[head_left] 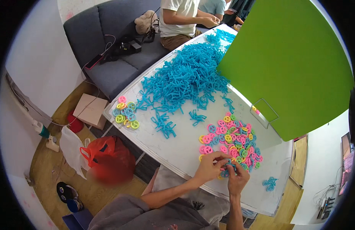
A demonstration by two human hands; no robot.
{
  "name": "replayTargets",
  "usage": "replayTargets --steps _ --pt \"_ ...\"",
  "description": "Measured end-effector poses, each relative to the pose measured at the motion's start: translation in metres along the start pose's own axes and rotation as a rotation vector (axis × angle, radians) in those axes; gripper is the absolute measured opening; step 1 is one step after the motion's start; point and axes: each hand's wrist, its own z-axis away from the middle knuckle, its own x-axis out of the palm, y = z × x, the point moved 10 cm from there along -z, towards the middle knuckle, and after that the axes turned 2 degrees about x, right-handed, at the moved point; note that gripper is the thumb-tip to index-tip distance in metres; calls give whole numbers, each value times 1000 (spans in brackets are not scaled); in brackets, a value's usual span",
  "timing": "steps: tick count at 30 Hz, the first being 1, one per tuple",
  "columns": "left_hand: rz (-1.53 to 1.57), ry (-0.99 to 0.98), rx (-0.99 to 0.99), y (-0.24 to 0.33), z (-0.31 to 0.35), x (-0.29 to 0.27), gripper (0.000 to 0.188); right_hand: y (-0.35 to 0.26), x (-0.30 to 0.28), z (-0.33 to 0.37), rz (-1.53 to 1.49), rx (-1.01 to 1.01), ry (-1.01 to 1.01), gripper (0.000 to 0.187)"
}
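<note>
Both hands meet over the near edge of a pile of small spoked plastic wheels (238, 140) in pink, yellow, green and blue. My left hand (210, 168) is closed in a pinch, and my right hand (238, 180) pinches from the other side. Between their fingertips is a small blue plastic piece (231, 165), mostly covered by the fingers; whether a wheel is on it I cannot make out. Further right on the white table (193, 153) lies a small blue cluster with wheels (270, 184). A few loose blue plastic frames (197, 117) lie beyond the wheels.
A large heap of blue frames (185, 73) covers the table's far part. More wheels (125, 111) sit at its left corner. A green panel (288, 65) stands along the right side. Left are a grey sofa (85, 42), a box (89, 109) and a red bag (110, 153). Other people sit beyond.
</note>
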Motion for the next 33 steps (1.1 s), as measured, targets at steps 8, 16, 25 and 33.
replayTargets --steps 8,16,25,33 --pt "20 13 81 -3 1 15 21 16 -11 1 -132 58 58 16" --pt "113 50 56 -3 -1 13 17 20 -7 -1 -175 127 68 15" --pt "-100 84 190 24 0 11 17 -17 -3 -14 323 -137 -166 16" --pt "-5 77 113 12 1 18 16 8 -9 -8 8 19 -102 12"
